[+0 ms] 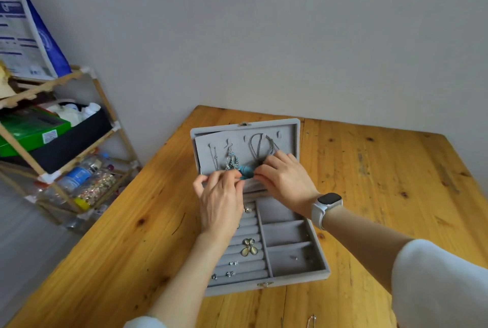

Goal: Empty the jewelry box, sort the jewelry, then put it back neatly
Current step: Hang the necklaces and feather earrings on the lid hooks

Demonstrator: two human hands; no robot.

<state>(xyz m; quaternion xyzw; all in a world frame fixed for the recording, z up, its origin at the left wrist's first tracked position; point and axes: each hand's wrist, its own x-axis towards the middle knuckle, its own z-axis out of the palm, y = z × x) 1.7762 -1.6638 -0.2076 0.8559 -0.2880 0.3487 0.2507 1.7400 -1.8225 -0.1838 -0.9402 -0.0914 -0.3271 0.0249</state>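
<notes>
The jewelry box (298,278) lies open at centre frame on the wooden table (383,182), lid panel raised toward the wall. At the lid's lower edge, the left hand (220,197) and right hand (286,181) both pinch a turquoise pendant (245,171) between curled fingertips. The pendant is likely light, hard and smooth, and its cord (260,146) limp and easily tangled. It is best gripped by the stone, the cord being lifted free of its hook. The dangle earrings (231,161) beside it appear fragile.

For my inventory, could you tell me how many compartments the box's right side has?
3, stacked front to back: the far one by the right wrist, the middle one, the near one.
</notes>
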